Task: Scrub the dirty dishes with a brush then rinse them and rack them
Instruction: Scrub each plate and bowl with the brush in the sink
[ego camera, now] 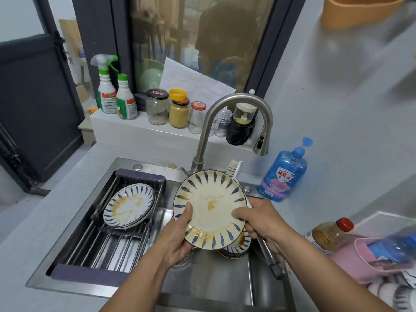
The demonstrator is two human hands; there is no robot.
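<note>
Two hands hold one plate (211, 208) tilted above the sink (216, 289). The fingers (188, 213) of the left hand (180, 242) pinch its lower left rim, with the thumb pressed on the face and the others hidden behind. The right hand (263, 219) pinches the right rim in the same way, thumb on the front.

The plate is cream with dark blue leaf strokes all around the border. Its centre has an orange-brown smear, and there are more greasy stains at the lower rim. White bristles of a brush (233, 168) show over the upper rim, and a dark handle comes out under the right hand; I cannot tell if this hand grips it. Under the plate more dirty plates (238, 246) of the same pattern stand stacked. Two others (129, 206), also stained, lean in the rack (105, 248) across the left of the sink.

On the worktop at the right stands a blue soap bottle (283, 176). Its label has a red and white badge with Chinese characters, too blurred to read. The labels of the two green-capped bottles (117, 95) on the sill are too small to read.
</note>
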